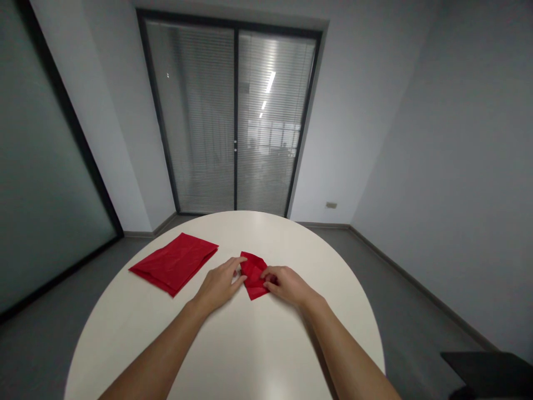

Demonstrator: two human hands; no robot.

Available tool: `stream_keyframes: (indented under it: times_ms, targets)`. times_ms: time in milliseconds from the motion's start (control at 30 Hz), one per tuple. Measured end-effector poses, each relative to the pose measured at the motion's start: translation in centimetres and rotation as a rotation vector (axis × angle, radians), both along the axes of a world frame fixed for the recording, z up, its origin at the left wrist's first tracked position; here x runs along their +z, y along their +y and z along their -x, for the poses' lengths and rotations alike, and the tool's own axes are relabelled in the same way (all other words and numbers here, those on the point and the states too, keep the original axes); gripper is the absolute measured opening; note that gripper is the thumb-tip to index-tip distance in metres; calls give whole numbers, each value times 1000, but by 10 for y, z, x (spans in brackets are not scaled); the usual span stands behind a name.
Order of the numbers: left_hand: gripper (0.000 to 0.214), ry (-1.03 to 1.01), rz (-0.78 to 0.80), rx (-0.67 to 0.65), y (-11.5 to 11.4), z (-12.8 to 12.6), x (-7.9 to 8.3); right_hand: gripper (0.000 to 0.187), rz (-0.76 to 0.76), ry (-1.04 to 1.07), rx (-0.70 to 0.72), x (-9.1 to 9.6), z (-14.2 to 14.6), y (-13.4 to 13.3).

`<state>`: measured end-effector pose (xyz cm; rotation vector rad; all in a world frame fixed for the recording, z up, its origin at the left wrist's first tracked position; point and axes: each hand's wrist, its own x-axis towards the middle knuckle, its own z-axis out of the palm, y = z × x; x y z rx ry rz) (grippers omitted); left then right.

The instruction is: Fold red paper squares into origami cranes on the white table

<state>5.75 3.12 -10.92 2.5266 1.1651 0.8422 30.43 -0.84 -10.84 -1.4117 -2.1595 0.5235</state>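
Note:
A small creased red sheet of paper (253, 272) lies on the round white table, between my two hands. My left hand (220, 284) rests at its left edge, with thumb and forefinger apart and their tips touching the sheet. On the right edge, my right hand (287, 282) pinches the paper between thumb and bent fingers. The sheet shows fold lines, and its right side is partly hidden by my right fingers. Left of my left hand lies a larger, flat stack of red paper sheets (175, 264), its layered edges facing me.
The round white table (250, 344) carries both red paper things. Beyond it stand glazed doors with blinds (235, 111). A dark chair-like object (491, 369) sits at the lower right. Grey walls flank the table on both sides.

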Motion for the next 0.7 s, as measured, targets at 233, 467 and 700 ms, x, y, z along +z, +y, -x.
stream_keyframes:
  times_ms: [233,467,700]
  targets:
    - [71,-92,130,78,0,-12,-12,15,-14,21,-2,-2,3,0]
    - [68,-123,50,-24,1,-8,-6,15,-45,-26,20,1,6,0]
    - [29,-17,4,-95,-6,-5,1,14,-28,32,-11,-1,6,-1]
